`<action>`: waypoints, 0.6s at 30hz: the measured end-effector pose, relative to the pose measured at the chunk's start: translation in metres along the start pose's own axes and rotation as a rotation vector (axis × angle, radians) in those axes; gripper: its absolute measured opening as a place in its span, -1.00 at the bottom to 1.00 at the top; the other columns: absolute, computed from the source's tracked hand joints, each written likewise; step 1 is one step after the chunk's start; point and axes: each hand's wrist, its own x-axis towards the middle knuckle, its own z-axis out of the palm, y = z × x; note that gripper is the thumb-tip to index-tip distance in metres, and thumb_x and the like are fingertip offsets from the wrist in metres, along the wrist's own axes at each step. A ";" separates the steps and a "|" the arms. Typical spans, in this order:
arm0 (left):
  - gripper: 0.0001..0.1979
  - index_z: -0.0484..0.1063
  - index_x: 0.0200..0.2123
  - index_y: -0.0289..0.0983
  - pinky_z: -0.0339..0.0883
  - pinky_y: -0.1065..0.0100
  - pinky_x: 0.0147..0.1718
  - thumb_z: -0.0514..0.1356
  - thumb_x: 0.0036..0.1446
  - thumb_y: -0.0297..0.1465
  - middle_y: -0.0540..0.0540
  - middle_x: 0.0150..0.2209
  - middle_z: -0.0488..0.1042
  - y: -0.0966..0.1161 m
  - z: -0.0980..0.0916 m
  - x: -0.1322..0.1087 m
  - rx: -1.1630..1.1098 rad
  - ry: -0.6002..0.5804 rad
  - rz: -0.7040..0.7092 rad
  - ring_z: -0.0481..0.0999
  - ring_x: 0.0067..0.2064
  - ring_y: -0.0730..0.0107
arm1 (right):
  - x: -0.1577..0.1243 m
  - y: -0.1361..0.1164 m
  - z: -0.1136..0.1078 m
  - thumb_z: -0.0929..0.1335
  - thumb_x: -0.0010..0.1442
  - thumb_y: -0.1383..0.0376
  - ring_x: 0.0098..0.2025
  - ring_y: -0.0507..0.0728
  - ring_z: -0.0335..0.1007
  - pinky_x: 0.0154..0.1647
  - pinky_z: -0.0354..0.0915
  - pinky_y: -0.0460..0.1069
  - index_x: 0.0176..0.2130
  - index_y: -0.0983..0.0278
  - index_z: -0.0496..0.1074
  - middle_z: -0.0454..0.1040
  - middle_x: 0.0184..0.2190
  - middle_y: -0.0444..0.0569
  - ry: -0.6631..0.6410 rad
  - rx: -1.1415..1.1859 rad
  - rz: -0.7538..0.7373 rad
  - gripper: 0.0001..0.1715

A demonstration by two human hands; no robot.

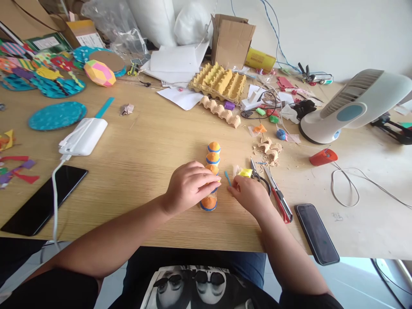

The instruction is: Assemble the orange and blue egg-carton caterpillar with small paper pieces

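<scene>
An egg carton strip (210, 202) painted orange, with a blue band round each bump, lies lengthwise in front of me. My left hand (193, 186) is over its middle, thumb and fingertips drawn together, with a speck of yellow at the tips; what they pinch is too small to make out. To the right of the strip, my right hand (249, 193) rests low with curled fingers, their contents hidden. Just beyond it sits a yellow lump in clear wrap (245, 172). A small blue stick (227, 177) lies between the strip and my right hand.
Scissors (255, 171) and a red utility knife (280, 199) lie right of my hand, beside a phone (317, 234). Carton scraps (270, 150), a yellow egg tray (219, 83) and a white fan (344, 107) stand farther back. At left are a power bank (84, 136) and another phone (41, 199).
</scene>
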 end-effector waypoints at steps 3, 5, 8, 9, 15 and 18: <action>-0.93 0.60 -0.22 -0.19 0.44 0.30 -0.27 0.32 0.22 -0.39 -0.02 -0.30 0.67 0.000 0.000 0.000 -0.024 0.000 -0.016 0.56 -0.30 0.38 | 0.001 0.001 0.003 0.30 0.32 0.26 -0.29 0.16 0.45 -0.37 0.04 0.01 -0.34 0.25 0.45 0.58 -0.33 0.03 0.008 0.011 0.014 -0.79; -0.93 0.61 -0.22 -0.20 0.44 0.30 -0.27 0.32 0.22 -0.39 -0.02 -0.30 0.67 0.002 0.001 0.000 -0.056 0.000 -0.031 0.55 -0.30 0.38 | 0.002 0.001 0.004 0.28 0.28 0.32 -0.32 0.15 0.43 -0.38 0.03 0.01 -0.37 0.25 0.45 0.57 -0.36 0.03 0.009 0.024 0.032 -0.79; -0.94 0.61 -0.23 -0.21 0.46 0.31 -0.25 0.34 0.20 -0.41 -0.04 -0.31 0.67 0.006 0.001 0.000 -0.182 0.003 -0.096 0.57 -0.29 0.38 | 0.002 0.001 0.002 0.29 0.19 0.39 -0.38 0.12 0.38 -0.40 0.01 0.01 -0.42 0.26 0.42 0.54 -0.41 0.00 0.020 0.065 0.039 -0.83; -0.94 0.61 -0.24 -0.21 0.48 0.32 -0.25 0.34 0.20 -0.41 -0.05 -0.31 0.66 0.008 0.001 0.000 -0.247 0.001 -0.142 0.57 -0.29 0.39 | 0.001 0.001 0.001 0.30 0.17 0.40 -0.39 0.11 0.35 -0.41 0.01 0.00 -0.43 0.26 0.41 0.53 -0.43 -0.02 0.025 0.098 0.038 -0.85; -0.84 0.64 -0.24 -0.24 0.57 0.38 -0.30 0.38 0.16 -0.29 -0.09 -0.27 0.66 0.013 0.002 -0.006 -0.665 -0.089 -0.614 0.64 -0.28 0.37 | -0.001 0.003 -0.012 0.38 0.10 0.27 -0.52 0.02 0.19 -0.47 0.07 -0.05 -0.41 0.25 0.39 0.37 -0.56 -0.17 -0.047 0.773 -0.053 -0.90; -0.79 0.64 -0.24 -0.25 0.59 0.36 -0.27 0.41 0.11 -0.25 -0.09 -0.29 0.66 0.009 0.004 -0.007 -0.774 -0.059 -0.747 0.66 -0.27 0.34 | -0.002 0.004 -0.014 0.43 0.08 0.18 -0.54 0.00 0.14 -0.52 0.03 -0.07 -0.37 0.25 0.41 0.33 -0.59 -0.19 -0.149 1.249 -0.125 -0.80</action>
